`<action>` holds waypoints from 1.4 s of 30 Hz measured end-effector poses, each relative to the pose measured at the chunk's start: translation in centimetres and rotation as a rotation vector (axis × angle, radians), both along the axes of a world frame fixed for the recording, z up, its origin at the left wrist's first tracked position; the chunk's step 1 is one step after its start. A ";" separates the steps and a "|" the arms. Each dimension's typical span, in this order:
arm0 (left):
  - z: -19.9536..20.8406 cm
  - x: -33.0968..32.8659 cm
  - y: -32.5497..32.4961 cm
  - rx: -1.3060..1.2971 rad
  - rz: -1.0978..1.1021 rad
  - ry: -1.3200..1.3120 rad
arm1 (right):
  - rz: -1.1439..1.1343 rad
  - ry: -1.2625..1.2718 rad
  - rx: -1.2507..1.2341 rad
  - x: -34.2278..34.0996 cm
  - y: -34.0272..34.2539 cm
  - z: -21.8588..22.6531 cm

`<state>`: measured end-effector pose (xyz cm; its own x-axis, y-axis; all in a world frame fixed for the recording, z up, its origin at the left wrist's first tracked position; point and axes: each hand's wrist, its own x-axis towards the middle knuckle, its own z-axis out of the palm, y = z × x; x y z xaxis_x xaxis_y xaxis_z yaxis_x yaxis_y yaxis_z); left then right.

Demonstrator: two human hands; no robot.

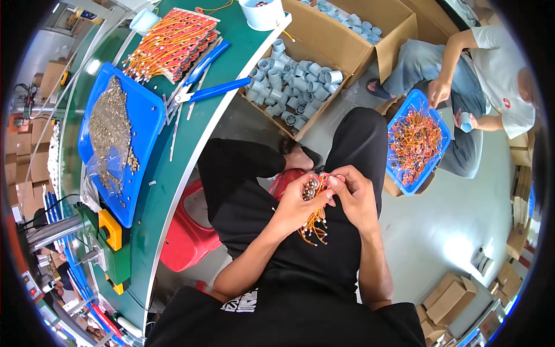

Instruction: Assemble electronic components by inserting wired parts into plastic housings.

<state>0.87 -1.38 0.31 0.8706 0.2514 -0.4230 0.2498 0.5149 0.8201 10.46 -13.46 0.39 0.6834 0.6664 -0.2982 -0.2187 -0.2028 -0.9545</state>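
Above my lap, my left hand (pixel 296 207) is closed round a bunch of small red circuit boards with round metal parts. Orange and yellow wires (pixel 315 228) with white tips dangle below it. My right hand (pixel 355 199) pinches at the right side of the same bunch, thumb and fingertips on a red board (pixel 327 180). The exact spot between the fingertips is partly hidden. Under the hands lies a red plastic bag or piece (pixel 283 184), partly covered by the hands.
On the green table (pixel 185 136) are a blue tray (pixel 151 115) of small metal parts, blue-handled pliers (pixel 218 91), stacked red boards (pixel 173 43) and a white tub (pixel 262 14). Cardboard boxes hold pale-blue cups (pixel 295 84). A co-worker sits by another blue tray (pixel 411 186) of wired boards. A red stool (pixel 188 240) stands left.
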 end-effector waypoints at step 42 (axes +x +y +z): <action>0.8 -1.1 2.9 0.272 -0.077 -0.281 | 0.052 0.167 0.155 -0.1 0.0 1.3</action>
<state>-0.27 1.51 1.07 0.9635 0.2513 -0.0927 0.0258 0.2576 0.9659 10.38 -13.46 1.68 0.5963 0.7462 -0.2961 -0.3698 -0.0721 -0.9263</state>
